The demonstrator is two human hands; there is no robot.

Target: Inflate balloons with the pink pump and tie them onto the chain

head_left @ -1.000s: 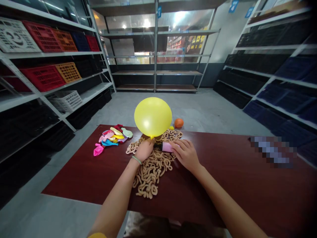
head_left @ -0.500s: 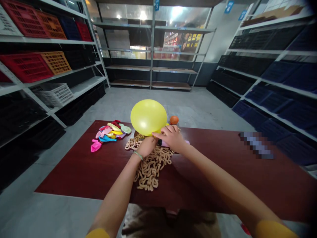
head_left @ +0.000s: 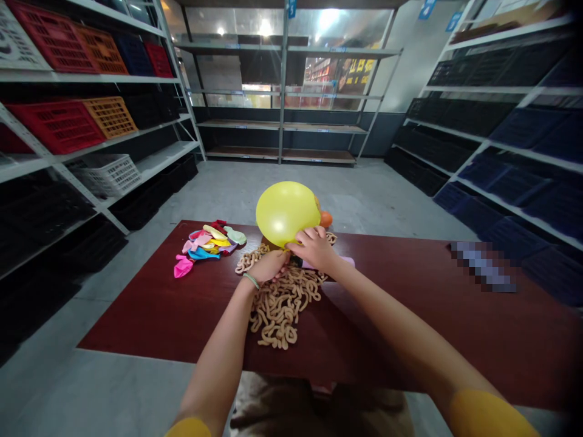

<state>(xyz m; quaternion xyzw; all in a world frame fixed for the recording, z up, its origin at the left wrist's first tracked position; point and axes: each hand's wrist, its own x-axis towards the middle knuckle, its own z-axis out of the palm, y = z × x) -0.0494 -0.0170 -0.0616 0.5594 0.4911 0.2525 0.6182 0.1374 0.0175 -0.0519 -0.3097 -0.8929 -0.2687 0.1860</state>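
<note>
An inflated yellow balloon (head_left: 288,212) is held above the far middle of the dark red table (head_left: 159,315). My left hand (head_left: 272,266) is closed at the balloon's neck, with a green band on its wrist. My right hand (head_left: 314,247) has its fingers bent against the balloon's lower right, close to the neck, and pinches there too. Beneath both hands lies a heap of tan, curly pieces (head_left: 282,309) that I cannot name. A pink cylinder with a dark end (head_left: 347,261) lies partly hidden behind my right hand.
Several uninflated balloons (head_left: 207,244) in mixed colours lie at the table's back left. A small orange ball-like thing (head_left: 326,219) is behind the yellow balloon. A blurred flat object (head_left: 483,266) lies at the right. Shelves with crates (head_left: 54,124) stand around the floor.
The whole view has shifted slightly, moving the scene to the right. The yellow balloon has swung a little to the right relative to my hands, which stay at its neck.
</note>
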